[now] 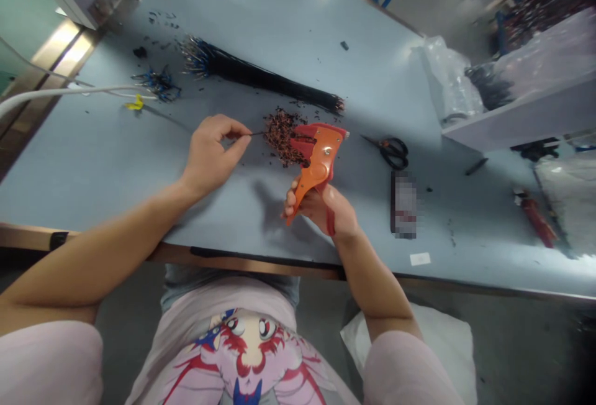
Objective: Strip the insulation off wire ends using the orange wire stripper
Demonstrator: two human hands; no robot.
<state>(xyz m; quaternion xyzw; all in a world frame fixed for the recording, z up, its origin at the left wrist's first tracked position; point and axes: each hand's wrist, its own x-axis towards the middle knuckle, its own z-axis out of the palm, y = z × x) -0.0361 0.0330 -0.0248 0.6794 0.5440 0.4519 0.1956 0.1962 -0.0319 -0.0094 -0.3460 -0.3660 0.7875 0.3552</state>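
Observation:
Between thumb and forefinger, my left hand [212,151] pinches a thin black wire [257,134]. Its free end points right, toward a heap of copper-coloured and black wire scraps [281,135]. My right hand [339,209] is wrapped round the handles of an orange and red wire stripper [325,155]. The stripper's jaws face left, over the right side of the heap. Whether the wire's tip touches the jaws or the heap, I cannot tell. Behind both hands lies a long bundle of black wires [274,82], its left ends blue and bare metal.
A small pile of blue-ended wires [161,85] lies left, near a white cable [69,92] with a yellow tie [135,103]. Scissors [393,151] and a blurred-out dark object [404,205] lie right. Further right are plastic bags [451,82] and a red-handled tool [535,218].

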